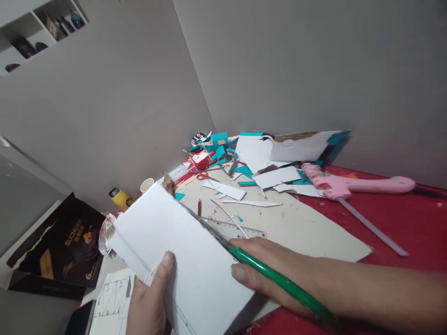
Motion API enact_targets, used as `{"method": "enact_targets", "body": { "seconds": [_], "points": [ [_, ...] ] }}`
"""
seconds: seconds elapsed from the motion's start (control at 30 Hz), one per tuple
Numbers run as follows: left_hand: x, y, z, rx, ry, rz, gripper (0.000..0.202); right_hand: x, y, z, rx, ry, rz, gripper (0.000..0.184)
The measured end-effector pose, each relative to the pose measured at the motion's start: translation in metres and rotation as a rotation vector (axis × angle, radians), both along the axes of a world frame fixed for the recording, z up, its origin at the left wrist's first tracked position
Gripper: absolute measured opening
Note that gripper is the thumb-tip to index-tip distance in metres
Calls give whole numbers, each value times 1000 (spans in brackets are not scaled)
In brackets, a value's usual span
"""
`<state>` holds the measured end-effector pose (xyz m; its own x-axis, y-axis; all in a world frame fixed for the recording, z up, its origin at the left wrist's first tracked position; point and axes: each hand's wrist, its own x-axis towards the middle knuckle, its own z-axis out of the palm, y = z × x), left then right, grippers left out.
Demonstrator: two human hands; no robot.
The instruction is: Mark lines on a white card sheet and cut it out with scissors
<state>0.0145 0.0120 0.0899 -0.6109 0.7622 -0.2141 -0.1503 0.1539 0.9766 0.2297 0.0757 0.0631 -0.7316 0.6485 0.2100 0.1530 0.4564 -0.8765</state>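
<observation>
White card (pixel 199 251) is lower centre on my feed, left hand (pixel 148 300) gripping it, thumb on top. Right hand (pixel 279 256) has fingers clenched round green-handled scissors (pixel 272 273), blades at the card's upper-right edge. Pink glue gun (pixel 363 184) lies frame right.

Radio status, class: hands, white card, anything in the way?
Left hand gripping white card. Right hand on green-handled scissors, blades along card's edge. Drawn lines on card. Ruler, scraps beyond, off the card.

Grey walls (pixel 307 70); white shelf (pixel 44 27); red tabletop (pixel 415 228)
</observation>
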Motion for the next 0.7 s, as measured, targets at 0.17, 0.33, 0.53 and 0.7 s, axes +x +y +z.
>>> {"method": "enact_targets", "body": {
  "seconds": [0.17, 0.33, 0.53, 0.7],
  "points": [
    [1, -1, 0, -4, 6, -6, 71, 0, 1, -2, -3, 12, -2, 65],
    [0, -2, 1, 18, 38, -23, 73, 2, 1, 0, -6, 39, 42, 65],
    [0, 0, -2, -31, 42, -18, 70, 2, 0, 1, -11, 24, 33, 64],
    [4, 1, -2, -9, 21, -19, 68, 1, 1, -2, -33, 20, 27, 61]
  ]
}}
